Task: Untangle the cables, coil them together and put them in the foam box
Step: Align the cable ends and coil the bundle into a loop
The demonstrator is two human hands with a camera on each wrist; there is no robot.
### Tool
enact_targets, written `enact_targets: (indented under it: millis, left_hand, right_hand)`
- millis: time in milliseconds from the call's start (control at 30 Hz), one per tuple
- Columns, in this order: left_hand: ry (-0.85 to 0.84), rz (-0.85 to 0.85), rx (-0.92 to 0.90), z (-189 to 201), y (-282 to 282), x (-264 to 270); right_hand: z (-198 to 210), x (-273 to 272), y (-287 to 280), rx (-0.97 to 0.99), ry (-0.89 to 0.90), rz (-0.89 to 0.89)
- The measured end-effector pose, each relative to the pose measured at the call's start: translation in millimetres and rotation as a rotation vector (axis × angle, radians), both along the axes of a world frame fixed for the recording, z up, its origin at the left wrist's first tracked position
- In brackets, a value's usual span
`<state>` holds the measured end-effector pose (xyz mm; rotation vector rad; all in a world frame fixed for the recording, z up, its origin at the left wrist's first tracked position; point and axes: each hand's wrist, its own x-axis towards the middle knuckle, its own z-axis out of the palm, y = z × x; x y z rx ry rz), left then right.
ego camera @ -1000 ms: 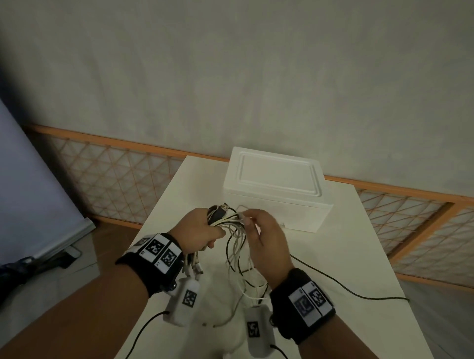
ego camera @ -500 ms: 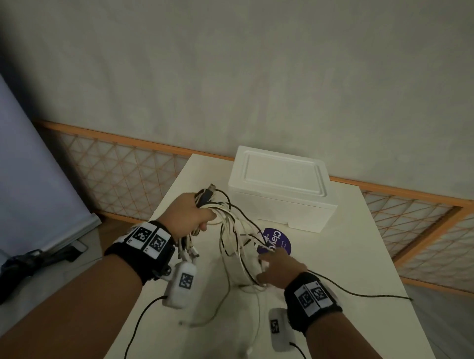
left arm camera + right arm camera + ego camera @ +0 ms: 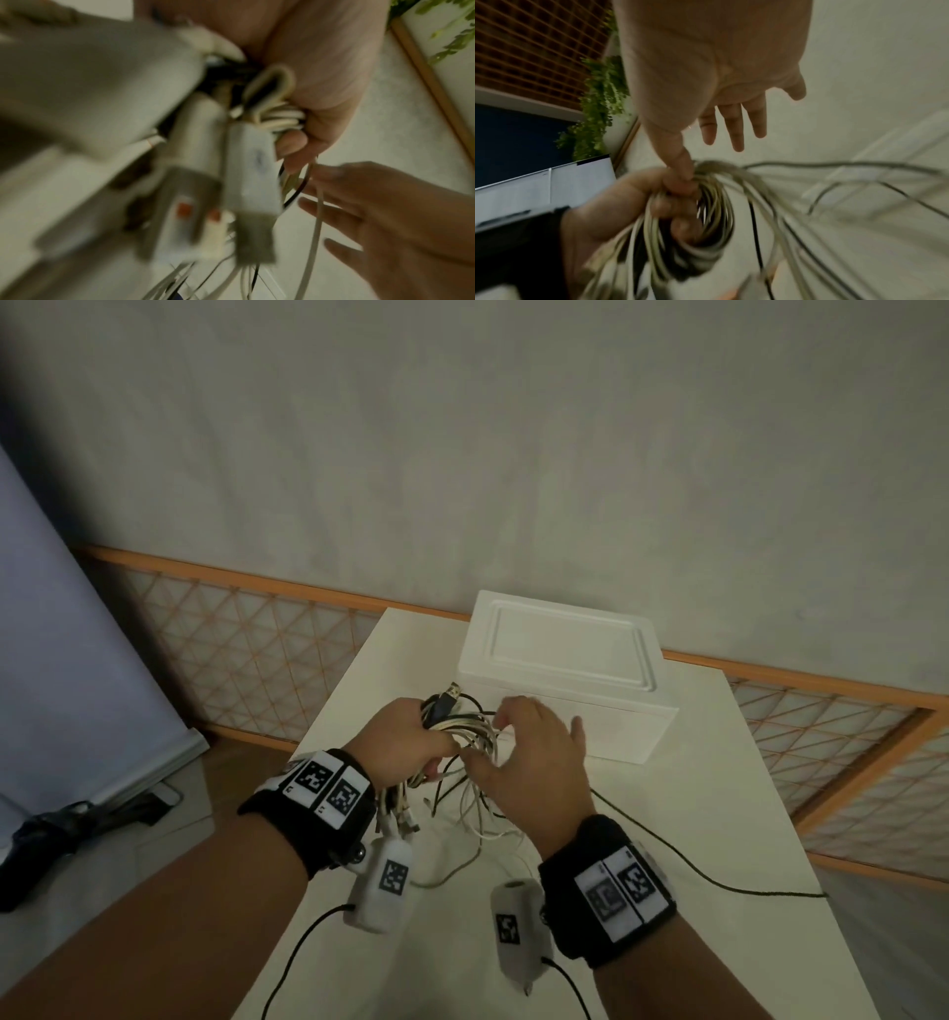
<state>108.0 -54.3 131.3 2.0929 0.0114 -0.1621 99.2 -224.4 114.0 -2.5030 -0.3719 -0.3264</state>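
A bundle of white and black cables (image 3: 464, 726) is held above the white table (image 3: 719, 814), with a USB plug sticking up from it. My left hand (image 3: 411, 747) grips the coiled part; the left wrist view shows its fingers (image 3: 293, 146) curled round the loops (image 3: 277, 117), with connectors (image 3: 246, 172) dangling below. My right hand (image 3: 518, 752) hovers just right of the bundle with fingers spread. Its thumb (image 3: 680, 160) touches the coil (image 3: 713, 203) beside the left hand (image 3: 628, 207). Loose ends (image 3: 477, 814) hang down to the table. Behind stands the white foam box (image 3: 565, 660), its lid on.
A thin black wire (image 3: 693, 865) trails over the table toward its right edge. An orange-framed lattice fence (image 3: 246, 639) runs behind the table below a grey wall. A pale panel (image 3: 77, 660) leans at left, with dark gear (image 3: 61, 834) on the floor.
My right hand has risen from the table, where it rested half a second ago, back up beside the bundle. The left hand keeps its grip on the cables.
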Motion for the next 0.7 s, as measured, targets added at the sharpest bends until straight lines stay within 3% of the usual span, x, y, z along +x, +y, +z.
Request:
enact_targets:
  millis: [233,400,533,633,700]
  left_hand:
    - [-0.022,-0.029,-0.029,-1,-7,-10]
    - [-0.034,-0.018,-0.06,0,4,-11]
    - [-0.022,0.017,-0.096,-7,6,-7]
    - [-0.023,0.049,-0.124,-11,4,0]
    - [-0.011,0.044,-0.118,-11,0,4]
  right_hand:
    - [-42,17,-5,-0.143,0.21,-0.112]
    - [-95,14,-53,-0.252,0.519,-0.212]
    - [-112,9,-73,-0.298,0.556,-0.206]
    - [-92,18,-65,-0.049,0.583,-0.183]
    - [-70,22,-56,0.2,0.386,-0.142]
